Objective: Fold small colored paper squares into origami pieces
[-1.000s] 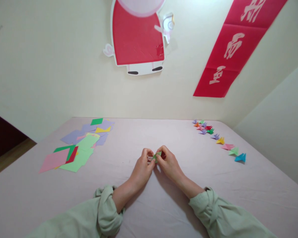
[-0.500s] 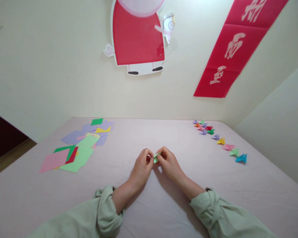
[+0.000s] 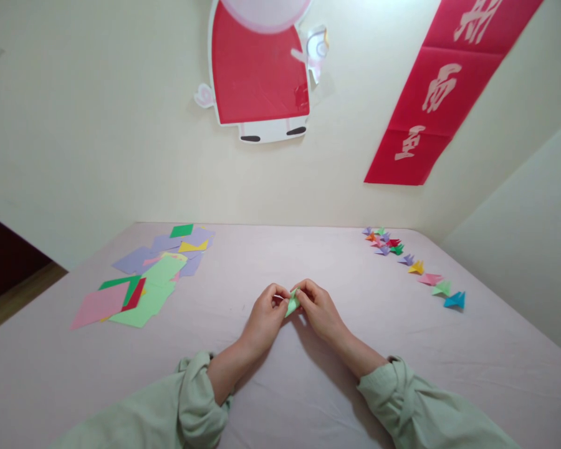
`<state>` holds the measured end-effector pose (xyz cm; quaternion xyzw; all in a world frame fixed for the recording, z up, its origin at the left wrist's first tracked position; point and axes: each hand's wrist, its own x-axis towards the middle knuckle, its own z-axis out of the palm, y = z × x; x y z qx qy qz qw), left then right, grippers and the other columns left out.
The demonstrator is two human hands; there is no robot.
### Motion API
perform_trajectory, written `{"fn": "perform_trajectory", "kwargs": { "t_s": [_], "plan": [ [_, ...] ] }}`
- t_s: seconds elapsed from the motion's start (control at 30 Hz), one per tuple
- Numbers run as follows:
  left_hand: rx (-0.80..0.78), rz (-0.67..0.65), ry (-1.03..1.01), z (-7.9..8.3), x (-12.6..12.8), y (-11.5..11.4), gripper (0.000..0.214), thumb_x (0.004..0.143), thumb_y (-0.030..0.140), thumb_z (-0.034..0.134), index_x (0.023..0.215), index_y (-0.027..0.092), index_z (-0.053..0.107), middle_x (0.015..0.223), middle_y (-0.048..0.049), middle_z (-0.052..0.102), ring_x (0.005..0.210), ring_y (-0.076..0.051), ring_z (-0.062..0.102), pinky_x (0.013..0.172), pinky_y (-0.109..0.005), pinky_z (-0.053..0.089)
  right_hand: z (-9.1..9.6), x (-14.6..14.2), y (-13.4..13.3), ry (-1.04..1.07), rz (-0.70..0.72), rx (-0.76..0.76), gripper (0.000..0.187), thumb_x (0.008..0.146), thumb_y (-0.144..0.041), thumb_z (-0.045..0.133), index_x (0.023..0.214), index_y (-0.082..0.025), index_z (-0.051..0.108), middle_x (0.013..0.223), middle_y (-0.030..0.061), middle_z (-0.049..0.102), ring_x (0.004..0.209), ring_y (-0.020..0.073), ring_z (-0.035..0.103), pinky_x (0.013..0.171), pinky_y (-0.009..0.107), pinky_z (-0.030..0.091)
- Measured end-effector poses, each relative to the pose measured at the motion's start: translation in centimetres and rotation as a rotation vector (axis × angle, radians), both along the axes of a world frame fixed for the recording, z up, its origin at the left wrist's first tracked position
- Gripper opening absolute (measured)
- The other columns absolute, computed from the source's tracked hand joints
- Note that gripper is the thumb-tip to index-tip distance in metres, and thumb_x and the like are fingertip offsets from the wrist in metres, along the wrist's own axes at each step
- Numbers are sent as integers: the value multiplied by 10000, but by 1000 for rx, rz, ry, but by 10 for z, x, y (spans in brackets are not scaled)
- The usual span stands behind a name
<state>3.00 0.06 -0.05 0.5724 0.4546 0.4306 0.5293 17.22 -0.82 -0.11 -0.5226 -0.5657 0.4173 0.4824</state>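
My left hand (image 3: 265, 318) and my right hand (image 3: 318, 310) meet just above the middle of the pale pink table (image 3: 280, 386). Both pinch a small folded piece of light green paper (image 3: 292, 303) between thumb and fingertips. The fingers of each hand are curled closed on it. Rolled light green sleeves cover both forearms near the bottom edge.
A loose pile of flat coloured paper sheets (image 3: 143, 280) lies at the left of the table. A row of several small folded paper shapes (image 3: 414, 265) runs along the right side, ending with a blue one (image 3: 454, 300). A cream wall with a red banner (image 3: 430, 93) stands behind.
The hands have sunk slightly toward the table, and the green paper has turned between the fingertips so more of its flat face shows.
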Motion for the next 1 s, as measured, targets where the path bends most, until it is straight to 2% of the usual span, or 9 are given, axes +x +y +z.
{"fn": "perform_trajectory", "kwargs": {
  "t_s": [0.17, 0.3, 0.37, 0.47, 0.57, 0.73, 1.0],
  "plan": [
    [-21, 29, -41, -4, -1, 1, 94, 776, 258, 602, 815, 184, 558, 777, -10, 637, 746, -159, 624, 700, -263, 483, 5, -1, -2, -17, 29, 9, 281, 904, -402, 443, 787, -195, 594, 673, -15, 544, 638, 146, 516, 589, 255, 416],
    [46, 54, 13, -3, -2, 0, 112, 793, 272, 608, 823, 185, 544, 796, -9, 618, 761, -156, 615, 713, -268, 487, 3, -1, -3, -57, 15, 17, 164, 834, -355, 570, 820, -192, 579, 705, -22, 565, 633, 137, 516, 592, 250, 413],
    [81, 53, 32, -2, -1, -1, 132, 793, 279, 621, 831, 184, 539, 820, -12, 607, 777, -154, 609, 724, -268, 484, 2, 0, -2, -74, -8, 29, 127, 822, -316, 574, 801, -191, 569, 688, -28, 551, 619, 132, 499, 585, 248, 402],
    [41, 47, 5, -2, 0, -2, 198, 784, 320, 645, 862, 183, 526, 845, -11, 598, 738, -141, 601, 698, -263, 485, 3, 1, -1, -55, -15, 38, 125, 825, -304, 558, 772, -191, 567, 671, -29, 547, 618, 133, 499, 583, 251, 404],
    [-18, 6, -30, -4, 2, -2, 258, 788, 396, 650, 849, 181, 521, 815, -3, 591, 675, -125, 580, 634, -246, 471, 6, 0, -1, -25, -8, 43, 138, 822, -312, 563, 759, -190, 577, 663, -28, 556, 614, 132, 504, 582, 249, 409],
    [-92, -126, -53, -3, 3, -4, 341, 813, 499, 605, 767, 178, 500, 634, 36, 525, 544, -98, 506, 519, -213, 421, 10, 0, -2, 9, -16, 34, 179, 829, -330, 554, 728, -186, 590, 654, -22, 568, 619, 133, 513, 593, 247, 415],
    [-116, -152, -33, 1, 2, -6, 355, 798, 511, 613, 753, 174, 512, 620, 35, 532, 516, -87, 501, 476, -191, 405, 10, 4, 0, -8, -43, 18, 378, 892, -447, 485, 656, -178, 606, 612, 1, 581, 595, 144, 532, 595, 265, 423]
  ]
}}
